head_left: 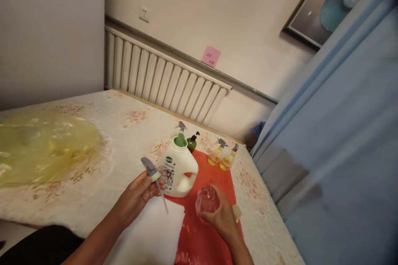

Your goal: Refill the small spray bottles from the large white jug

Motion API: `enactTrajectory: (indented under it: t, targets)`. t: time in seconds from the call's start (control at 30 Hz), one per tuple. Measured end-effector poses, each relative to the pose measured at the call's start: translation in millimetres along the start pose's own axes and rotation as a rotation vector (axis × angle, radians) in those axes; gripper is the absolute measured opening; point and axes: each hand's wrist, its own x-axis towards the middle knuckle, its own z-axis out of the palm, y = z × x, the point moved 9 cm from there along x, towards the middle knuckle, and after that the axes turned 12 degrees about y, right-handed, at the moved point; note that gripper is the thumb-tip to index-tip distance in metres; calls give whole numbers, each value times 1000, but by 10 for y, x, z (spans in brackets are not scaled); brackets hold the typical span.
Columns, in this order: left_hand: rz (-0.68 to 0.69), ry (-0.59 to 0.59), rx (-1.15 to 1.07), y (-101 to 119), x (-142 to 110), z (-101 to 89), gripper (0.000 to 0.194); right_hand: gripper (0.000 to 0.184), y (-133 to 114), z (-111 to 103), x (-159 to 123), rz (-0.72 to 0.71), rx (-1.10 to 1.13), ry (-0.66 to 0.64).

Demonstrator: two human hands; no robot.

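My left hand (139,192) is closed on a grey trigger spray head (150,167), whose thin dip tube points down and to the right. In my right hand (222,215) is a clear, open-necked spray bottle (207,201), held upright over a red sheet (191,240). Between and beyond my hands stands a large white detergent jug (177,169) with a handle and a green piece in its mouth. Close to my right wrist lies a pale round cap (236,212). Below my left hand is a white cloth or paper (149,232).
Behind the jug stand a dark green pump bottle (192,144) and another grey spray head (181,126). Two spray bottles with yellow liquid (214,156) stand farther right. A yellow plastic bag (46,145) spreads at left. A blue curtain (338,132) hangs at right; a radiator (161,74) lines the wall.
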Motion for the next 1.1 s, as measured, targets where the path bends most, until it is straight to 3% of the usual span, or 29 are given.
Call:
enactTrajectory:
  t: [0.27,0.5,0.77,0.9,1.1]
  targets:
    - [-186,-133,-77,-358,433,-524,42,74,-999,-15,928,-363,-151,19]
    - [-283,-177,-86,-534,570,-721,35,70,-1554,170,1307,-606,-457,-36]
    - [-291,-188,-96,-545,711,-788,37,67,-1834,411,1351,-728,-725,-141]
    - [-290,-203,-92,-529,707,-789,36,61,-1920,455,1323,-761,-828,-157]
    - [-289,-194,-100,-525,727,-795,39,67,-1989,473,1309,-798,-899,-186]
